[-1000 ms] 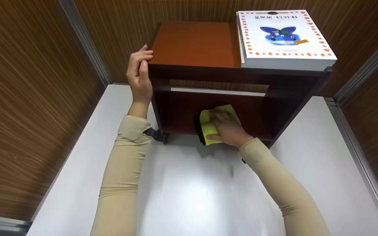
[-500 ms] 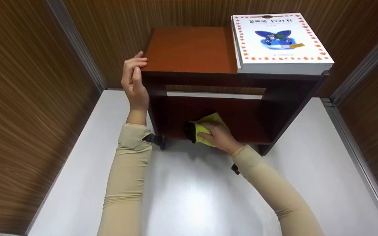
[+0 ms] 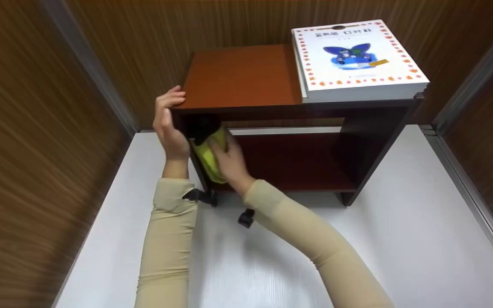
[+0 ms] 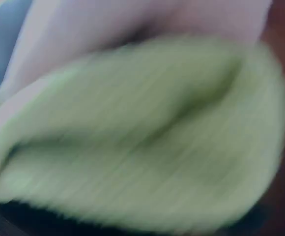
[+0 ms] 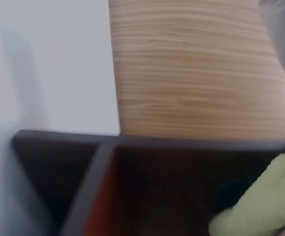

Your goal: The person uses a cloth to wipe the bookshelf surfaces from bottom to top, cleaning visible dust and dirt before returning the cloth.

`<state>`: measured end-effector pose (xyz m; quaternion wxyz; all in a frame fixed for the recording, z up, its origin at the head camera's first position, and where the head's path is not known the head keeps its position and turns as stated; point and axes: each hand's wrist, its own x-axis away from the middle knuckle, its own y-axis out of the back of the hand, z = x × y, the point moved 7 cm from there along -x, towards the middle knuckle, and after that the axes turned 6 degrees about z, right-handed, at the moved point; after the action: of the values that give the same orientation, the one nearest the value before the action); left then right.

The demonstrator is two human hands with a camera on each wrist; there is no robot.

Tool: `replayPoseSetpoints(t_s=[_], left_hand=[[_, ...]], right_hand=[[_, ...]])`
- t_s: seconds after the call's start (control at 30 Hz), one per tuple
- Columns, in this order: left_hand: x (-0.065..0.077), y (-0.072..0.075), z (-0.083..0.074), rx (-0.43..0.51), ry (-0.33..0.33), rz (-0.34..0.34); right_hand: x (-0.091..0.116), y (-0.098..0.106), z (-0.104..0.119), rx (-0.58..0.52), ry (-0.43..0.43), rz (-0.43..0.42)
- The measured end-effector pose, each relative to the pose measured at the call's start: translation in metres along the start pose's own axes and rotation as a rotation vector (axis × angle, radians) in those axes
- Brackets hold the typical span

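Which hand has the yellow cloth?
The right hand, the one inside the shelf unit, grips the yellow cloth; the left hand rests outside, touching the unit's top edge.

Room over lower shelf point(image 3: 289, 162), right panel point(image 3: 370, 141) blocking

A white surface point(image 3: 435, 222) spreads below the left hand point(image 3: 170, 128) and the right hand point(image 3: 231, 158). On it stands a dark shelf unit point(image 3: 242, 79) with a reddish-brown top, its near corner touching the left hand. On that top, well to the right of the left hand, lies a stack of books point(image 3: 357, 60). The lower board point(image 3: 293, 167) extends rightward beside the right hand.
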<state>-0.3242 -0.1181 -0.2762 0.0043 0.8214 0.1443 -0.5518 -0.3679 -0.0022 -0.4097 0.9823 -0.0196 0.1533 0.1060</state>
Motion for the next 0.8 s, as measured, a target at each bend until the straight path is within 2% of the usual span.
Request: replayPoseSetpoints(t_s=[0.13, 0.27, 0.5, 0.63, 0.8], left_hand=[[0.003, 0.009, 0.002, 0.016, 0.014, -0.040], [0.007, 0.011, 0.005, 0.033, 0.049, -0.041], [0.003, -0.002, 0.011, 0.062, 0.062, -0.028], [0.003, -0.001, 0.010, 0.045, 0.053, -0.027], [0.002, -0.002, 0.007, 0.021, 0.046, -0.023]], right_hand=[[-0.008, -0.027, 0.012, -0.003, 0.029, 0.042], [-0.014, -0.039, 0.019, 0.033, 0.024, 0.112], [-0.029, -0.031, 0.023, 0.130, -0.043, 0.184], [-0.033, -0.030, 0.026, 0.120, -0.079, 0.183], [-0.041, -0.031, 0.035, 0.086, -0.044, 0.173]])
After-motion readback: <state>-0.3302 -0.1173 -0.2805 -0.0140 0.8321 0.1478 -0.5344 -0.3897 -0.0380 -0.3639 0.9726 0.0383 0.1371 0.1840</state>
